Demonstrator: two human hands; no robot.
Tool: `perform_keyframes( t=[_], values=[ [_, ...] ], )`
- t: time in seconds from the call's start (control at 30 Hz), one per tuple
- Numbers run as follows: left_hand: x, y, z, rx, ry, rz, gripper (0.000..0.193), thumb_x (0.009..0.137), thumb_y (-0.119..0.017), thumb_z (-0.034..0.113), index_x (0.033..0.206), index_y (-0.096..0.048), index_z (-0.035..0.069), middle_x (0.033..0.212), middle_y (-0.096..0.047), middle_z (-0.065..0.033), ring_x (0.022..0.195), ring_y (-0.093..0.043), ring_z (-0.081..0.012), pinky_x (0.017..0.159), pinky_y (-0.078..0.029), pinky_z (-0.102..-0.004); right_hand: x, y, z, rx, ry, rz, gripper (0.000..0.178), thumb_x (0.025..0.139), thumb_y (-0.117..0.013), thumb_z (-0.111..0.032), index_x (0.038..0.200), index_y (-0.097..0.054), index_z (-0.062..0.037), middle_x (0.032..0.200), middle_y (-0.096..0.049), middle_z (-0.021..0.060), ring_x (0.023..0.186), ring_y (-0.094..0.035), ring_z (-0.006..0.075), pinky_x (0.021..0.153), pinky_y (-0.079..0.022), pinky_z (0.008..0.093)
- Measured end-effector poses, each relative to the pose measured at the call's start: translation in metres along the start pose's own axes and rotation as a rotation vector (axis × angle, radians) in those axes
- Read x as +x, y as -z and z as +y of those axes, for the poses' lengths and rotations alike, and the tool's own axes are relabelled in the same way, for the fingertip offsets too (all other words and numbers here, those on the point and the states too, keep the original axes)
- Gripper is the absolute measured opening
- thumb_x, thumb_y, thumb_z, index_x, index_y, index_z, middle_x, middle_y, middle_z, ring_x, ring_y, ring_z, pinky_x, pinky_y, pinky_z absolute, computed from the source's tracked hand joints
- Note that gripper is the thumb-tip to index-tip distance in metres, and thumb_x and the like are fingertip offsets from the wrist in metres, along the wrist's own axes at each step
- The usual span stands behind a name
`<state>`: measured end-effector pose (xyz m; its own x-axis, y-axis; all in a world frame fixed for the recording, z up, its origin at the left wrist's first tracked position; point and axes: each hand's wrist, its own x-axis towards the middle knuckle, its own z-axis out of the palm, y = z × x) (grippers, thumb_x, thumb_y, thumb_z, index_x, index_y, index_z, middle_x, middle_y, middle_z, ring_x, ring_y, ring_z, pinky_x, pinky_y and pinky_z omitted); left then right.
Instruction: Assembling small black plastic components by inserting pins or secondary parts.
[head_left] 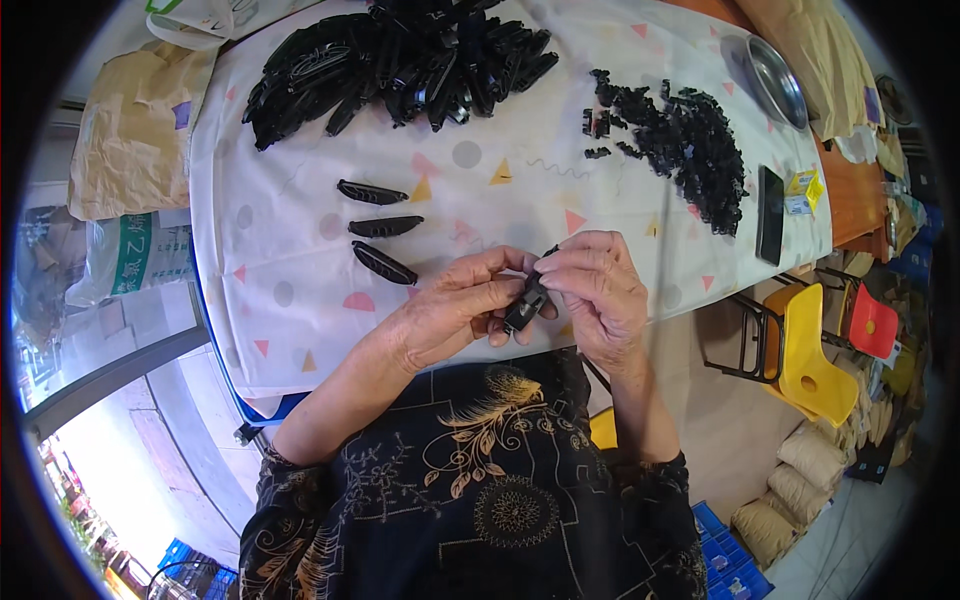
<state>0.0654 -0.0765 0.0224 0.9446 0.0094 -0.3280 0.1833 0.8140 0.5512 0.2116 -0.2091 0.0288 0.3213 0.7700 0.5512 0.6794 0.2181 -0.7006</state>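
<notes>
Near the table's front edge, my left hand (pixel 450 305) is closed around an elongated black plastic part (pixel 526 304), held tilted. The fingers of my right hand (pixel 606 292) pinch at its upper end, where a dark tip shows; whether a separate small piece is between them is hidden. Left of the hands lie three slim black plastic parts with slotted faces: an upper one (pixel 371 192), a middle one (pixel 386 227) and a lower one (pixel 384 263). A large heap of similar black parts (pixel 400 70) sits farther back. Small black pieces (pixel 695 150) lie piled at the right.
A patterned white cloth (pixel 500 215) covers the table. Toward its right side are a round metal dish (pixel 777 85), a black phone (pixel 769 215) and a small yellow box (pixel 803 190). Brown paper bags (pixel 135 130) stand at the left. Yellow (pixel 815 350) and red chairs (pixel 873 318) are at the right.
</notes>
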Motion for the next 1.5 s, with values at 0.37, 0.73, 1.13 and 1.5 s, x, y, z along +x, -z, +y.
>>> perform_keyframes(
  t=[0.37, 0.73, 1.13, 1.5],
  values=[
    [0.002, 0.001, 0.012, 0.029, 0.14, -0.061, 0.04, 0.096, -0.052, 0.016, 0.13, -0.042, -0.001, 0.109, -0.062, -0.014, 0.08, -0.062, -0.0143, 0.061, -0.046, -0.0206, -0.007, 0.002, 0.014, 0.028, -0.026, -0.077, 0.025, 0.062, -0.071, 0.005, 0.084, -0.068, -0.0061, 0.087, -0.068, 0.0048, 0.081, -0.059, 0.0233, 0.074, -0.048, 0.0307],
    [0.018, 0.009, 0.006, 0.419, 0.005, 0.072, 0.043, 0.093, -0.053, 0.009, 0.132, -0.039, -0.001, 0.107, -0.06, -0.0109, 0.084, -0.065, -0.0182, 0.064, -0.05, -0.0244, -0.008, -0.011, 0.024, -0.115, -0.111, -0.032, 0.022, 0.073, -0.069, 0.004, 0.092, -0.066, -0.0061, 0.101, -0.066, 0.0073, 0.096, -0.058, 0.0275, 0.084, -0.048, 0.0379],
    [0.033, 0.02, 0.007, 0.489, -0.181, 0.175, 0.044, 0.094, -0.047, 0.002, 0.135, -0.031, 0.003, 0.098, -0.057, -0.0098, 0.083, -0.061, -0.0139, 0.067, -0.052, -0.0257, 0.002, -0.036, 0.034, 0.495, -0.635, 0.152, 0.043, 0.081, -0.069, -0.006, 0.12, -0.051, -0.0043, 0.118, -0.055, 0.0097, 0.097, -0.056, 0.0202, 0.085, -0.046, 0.0315],
    [0.035, 0.022, 0.025, 0.86, -0.32, 0.132, 0.067, 0.087, -0.054, -0.004, 0.144, -0.022, 0.008, 0.124, -0.053, -0.0203, 0.114, -0.057, -0.0339, 0.091, -0.047, -0.0371, 0.017, -0.044, 0.032, 1.024, -0.858, 0.033, 0.032, 0.088, -0.063, -0.005, 0.118, -0.053, 0.0003, 0.102, -0.063, 0.005, 0.094, -0.061, 0.0117, 0.083, -0.049, 0.0255]
  ],
)
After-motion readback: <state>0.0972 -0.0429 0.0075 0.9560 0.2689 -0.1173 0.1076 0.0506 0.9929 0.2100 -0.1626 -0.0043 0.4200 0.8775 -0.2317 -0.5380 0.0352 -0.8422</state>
